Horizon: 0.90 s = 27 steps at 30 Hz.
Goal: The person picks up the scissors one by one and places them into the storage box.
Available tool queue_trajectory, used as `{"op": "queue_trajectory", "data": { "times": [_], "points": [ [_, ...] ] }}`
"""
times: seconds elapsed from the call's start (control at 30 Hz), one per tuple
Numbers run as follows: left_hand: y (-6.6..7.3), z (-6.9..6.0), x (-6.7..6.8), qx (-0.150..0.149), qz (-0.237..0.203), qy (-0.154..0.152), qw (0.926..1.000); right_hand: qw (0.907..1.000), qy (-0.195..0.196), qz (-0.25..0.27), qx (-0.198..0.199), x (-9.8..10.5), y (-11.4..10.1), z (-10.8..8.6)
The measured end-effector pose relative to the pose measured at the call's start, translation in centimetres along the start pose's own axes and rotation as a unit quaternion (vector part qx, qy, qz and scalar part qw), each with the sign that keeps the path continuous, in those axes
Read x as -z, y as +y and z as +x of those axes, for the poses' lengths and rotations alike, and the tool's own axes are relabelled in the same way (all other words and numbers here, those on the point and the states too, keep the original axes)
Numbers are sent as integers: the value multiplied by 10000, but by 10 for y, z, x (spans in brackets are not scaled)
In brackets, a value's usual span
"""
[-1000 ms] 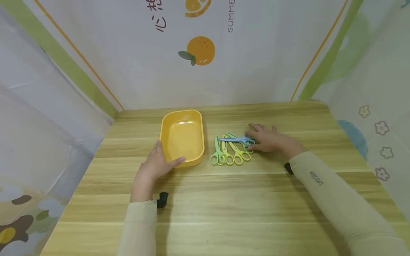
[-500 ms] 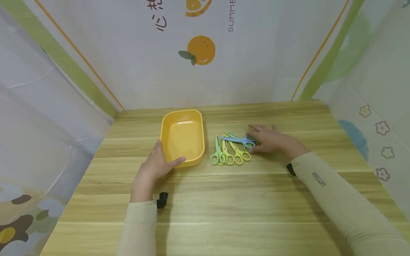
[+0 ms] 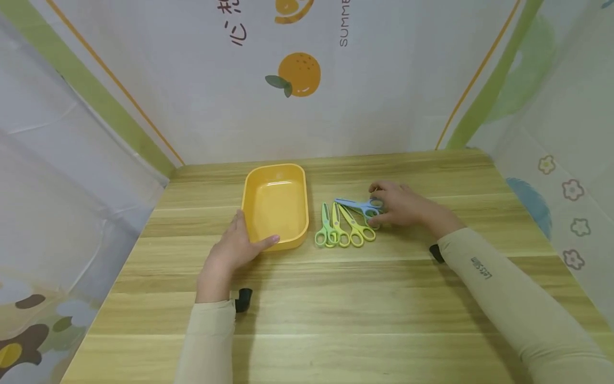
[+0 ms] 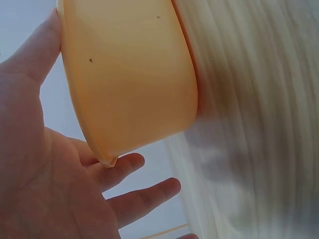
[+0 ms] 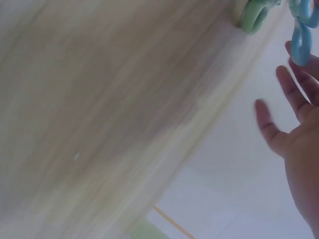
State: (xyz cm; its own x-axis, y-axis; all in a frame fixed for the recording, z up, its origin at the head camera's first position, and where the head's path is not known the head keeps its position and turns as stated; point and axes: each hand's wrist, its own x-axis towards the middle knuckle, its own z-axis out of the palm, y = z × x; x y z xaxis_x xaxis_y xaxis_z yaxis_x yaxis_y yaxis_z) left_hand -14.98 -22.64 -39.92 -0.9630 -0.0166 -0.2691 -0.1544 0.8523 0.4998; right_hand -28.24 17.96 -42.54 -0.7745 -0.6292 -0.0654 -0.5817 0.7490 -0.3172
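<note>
At the near left corner of a yellow tray (image 3: 306,213), my left hand (image 3: 234,246) rests with its thumb on the near rim and its fingers along the left side. In the left wrist view those fingers are fairly straight and spread beside the tray wall (image 4: 129,74). My right hand (image 3: 405,205) holds blue scissors (image 3: 355,204) by the handle loops, blades pointing left. The blue loops (image 5: 300,42) hang apart from the tabletop in the right wrist view. Below lie light-green scissors (image 3: 325,226) and yellow scissors (image 3: 357,232), with another green pair (image 5: 255,17) partly hidden.
The wooden table (image 3: 326,314) has its back edge close to a printed white curtain (image 3: 384,96). More curtain hangs at both sides. Dark wrist-camera pieces (image 3: 243,300) show beside the sleeves.
The blue scissors have shifted right and risen slightly off the pile, their blade tips swinging toward the back. My right fingers have drawn in around the loops. The left hand and tray have barely moved.
</note>
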Motion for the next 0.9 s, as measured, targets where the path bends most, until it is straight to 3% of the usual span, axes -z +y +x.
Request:
{"op": "queue_trajectory", "data": {
  "times": [0.17, 0.6, 0.9],
  "points": [
    [7, 2, -2, 54, 146, -40, 9999, 9991, 370, 4, 224, 4, -8, 2],
    [13, 4, -3, 133, 585, 40, 9982, 9958, 899, 87, 119, 31, -47, 18],
    [19, 3, 3, 256, 903, -6, 9956, 9954, 836, -29, 461, 43, -88, 43]
  ]
}}
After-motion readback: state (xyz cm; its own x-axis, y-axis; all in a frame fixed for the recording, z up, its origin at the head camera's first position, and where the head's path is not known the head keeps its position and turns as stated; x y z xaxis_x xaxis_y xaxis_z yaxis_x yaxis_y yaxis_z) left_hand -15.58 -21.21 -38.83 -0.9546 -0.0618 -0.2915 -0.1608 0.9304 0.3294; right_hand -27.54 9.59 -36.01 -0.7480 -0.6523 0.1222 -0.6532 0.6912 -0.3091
